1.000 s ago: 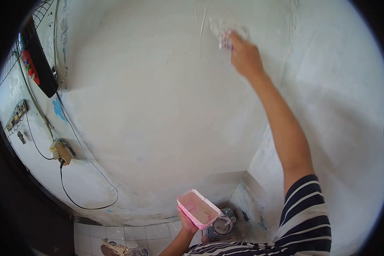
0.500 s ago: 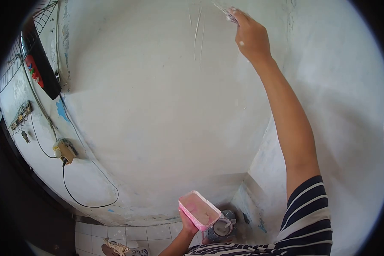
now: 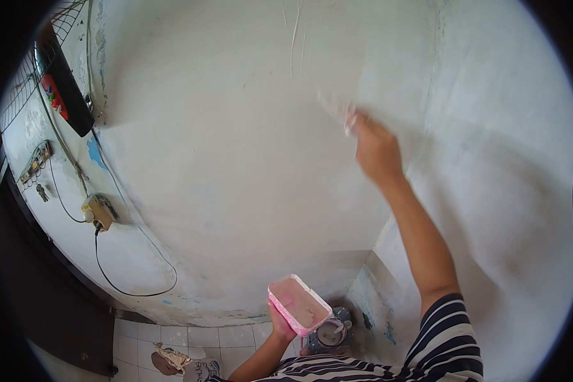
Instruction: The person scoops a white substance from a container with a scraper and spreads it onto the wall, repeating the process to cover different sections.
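My left hand (image 3: 280,323) holds a pink-edged rectangular tub (image 3: 299,304) from its left side, low in the view. Pale, pinkish paste lies inside the tub. Higher up, my right hand (image 3: 377,148) is wrapped round a thin, whitish flat tool (image 3: 332,107), blurred by motion, in front of the pale wall (image 3: 235,159). White smears show on the fingers. Whether the tool touches the wall cannot be made out. Thin raised streaks (image 3: 295,41) run down the wall above the tool.
On the left wall are a wire rack (image 3: 19,95), a black and red object (image 3: 63,95), hanging keys (image 3: 42,193) and a socket box (image 3: 99,213) with a looping cable. A grey container (image 3: 331,332) and a shoe (image 3: 204,369) are on the tiled floor.
My right hand has moved down with the tool, away from the top of the view. My left hand and the tub have barely shifted. The view has tilted slightly.
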The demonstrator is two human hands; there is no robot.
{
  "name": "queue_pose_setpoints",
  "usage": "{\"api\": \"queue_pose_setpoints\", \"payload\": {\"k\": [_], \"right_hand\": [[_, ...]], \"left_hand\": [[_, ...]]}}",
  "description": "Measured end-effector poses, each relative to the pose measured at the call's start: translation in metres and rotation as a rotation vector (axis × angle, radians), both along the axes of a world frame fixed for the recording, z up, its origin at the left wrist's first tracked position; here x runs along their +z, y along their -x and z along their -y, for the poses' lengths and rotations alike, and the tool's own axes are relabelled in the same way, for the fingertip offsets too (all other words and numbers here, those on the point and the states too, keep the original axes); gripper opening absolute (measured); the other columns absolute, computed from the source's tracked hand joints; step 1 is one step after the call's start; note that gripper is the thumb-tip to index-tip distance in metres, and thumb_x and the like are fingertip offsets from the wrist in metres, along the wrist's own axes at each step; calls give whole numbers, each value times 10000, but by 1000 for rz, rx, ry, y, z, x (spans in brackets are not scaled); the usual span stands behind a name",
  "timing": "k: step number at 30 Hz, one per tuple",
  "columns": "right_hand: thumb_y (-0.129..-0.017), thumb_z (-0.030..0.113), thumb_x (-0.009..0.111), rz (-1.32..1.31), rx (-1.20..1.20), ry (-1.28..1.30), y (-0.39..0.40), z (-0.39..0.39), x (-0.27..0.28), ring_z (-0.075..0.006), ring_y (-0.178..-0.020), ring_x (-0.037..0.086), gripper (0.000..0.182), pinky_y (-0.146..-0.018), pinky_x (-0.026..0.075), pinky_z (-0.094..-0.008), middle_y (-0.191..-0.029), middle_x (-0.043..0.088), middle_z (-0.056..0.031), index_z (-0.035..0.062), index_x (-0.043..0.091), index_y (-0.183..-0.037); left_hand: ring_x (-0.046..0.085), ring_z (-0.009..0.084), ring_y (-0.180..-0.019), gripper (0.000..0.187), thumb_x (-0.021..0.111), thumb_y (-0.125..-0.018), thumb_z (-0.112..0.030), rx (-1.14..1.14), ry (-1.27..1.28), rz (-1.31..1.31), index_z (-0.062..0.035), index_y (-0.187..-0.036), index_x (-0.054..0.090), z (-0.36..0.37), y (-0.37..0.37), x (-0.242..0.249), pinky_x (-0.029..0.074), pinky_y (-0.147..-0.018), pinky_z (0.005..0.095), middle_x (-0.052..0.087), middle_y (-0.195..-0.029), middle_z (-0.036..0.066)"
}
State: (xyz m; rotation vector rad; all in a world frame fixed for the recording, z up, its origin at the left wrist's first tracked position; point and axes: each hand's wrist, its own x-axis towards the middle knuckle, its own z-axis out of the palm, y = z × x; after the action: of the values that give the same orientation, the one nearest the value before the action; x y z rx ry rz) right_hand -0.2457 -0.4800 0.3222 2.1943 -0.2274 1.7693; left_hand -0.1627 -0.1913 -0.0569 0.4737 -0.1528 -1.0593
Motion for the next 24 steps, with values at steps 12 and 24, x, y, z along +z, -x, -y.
{"api": "queue_pose_setpoints", "payload": {"k": [12,24], "right_hand": [[-902,45,584,-33,-110,166,-57,13,10,-366,-1061,687,313,-885,580,-451,-1322,662,-182,24,664,-1204],[-905,46,573,242,-10,235,-44,-5,161,-324,-1040,701,263,-884,571,-440,-1129,733,-131,76,701,-1133]], "left_hand": [[556,363,-1319,887,219,-955,-824,39,67,-9,-175,-1515,448,1,-3,-6,467,-1093,572,557,-1454,110],[555,334,-1326,904,227,-944,-840,56,27,62,-177,-1520,443,-9,-10,-2,472,-1098,543,555,-1455,101]]}}
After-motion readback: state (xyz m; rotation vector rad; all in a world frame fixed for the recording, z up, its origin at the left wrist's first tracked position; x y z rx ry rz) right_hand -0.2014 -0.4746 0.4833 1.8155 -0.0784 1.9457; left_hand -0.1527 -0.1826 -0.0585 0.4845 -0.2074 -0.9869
